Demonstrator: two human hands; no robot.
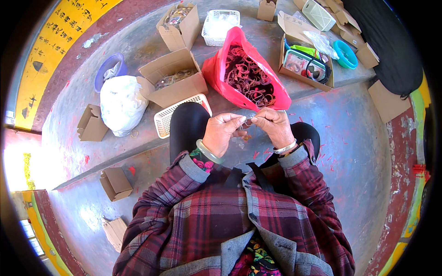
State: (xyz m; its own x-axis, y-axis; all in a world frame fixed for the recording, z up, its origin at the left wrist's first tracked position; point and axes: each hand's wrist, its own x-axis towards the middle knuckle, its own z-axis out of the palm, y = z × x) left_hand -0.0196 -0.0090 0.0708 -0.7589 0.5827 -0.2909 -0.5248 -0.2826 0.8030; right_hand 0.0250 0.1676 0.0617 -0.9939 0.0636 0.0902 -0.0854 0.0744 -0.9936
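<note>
My left hand (pixel 220 133) and my right hand (pixel 275 129) meet in front of my knees, thumbs and fingertips pinched close together. Between them is a small, thin, ring-like piece (pixel 248 121), pale and partly hidden by the fingers; its kind I cannot make out. Just beyond the hands stands an open red bag (pixel 213 69), filled with many thin looped pieces (pixel 244 76) in dark pink and brown. A white plastic basket (pixel 162 123) sits by my left knee, partly covered by it.
Open cardboard boxes (pixel 177 94) with small loops inside stand left of the bag, beside a stuffed white plastic bag (pixel 122 106) and a purple basin (pixel 97 76). At the right are a box of packaged goods (pixel 306 69) and a turquoise basin (pixel 344 54). A step edge (pixel 115 161) crosses the floor.
</note>
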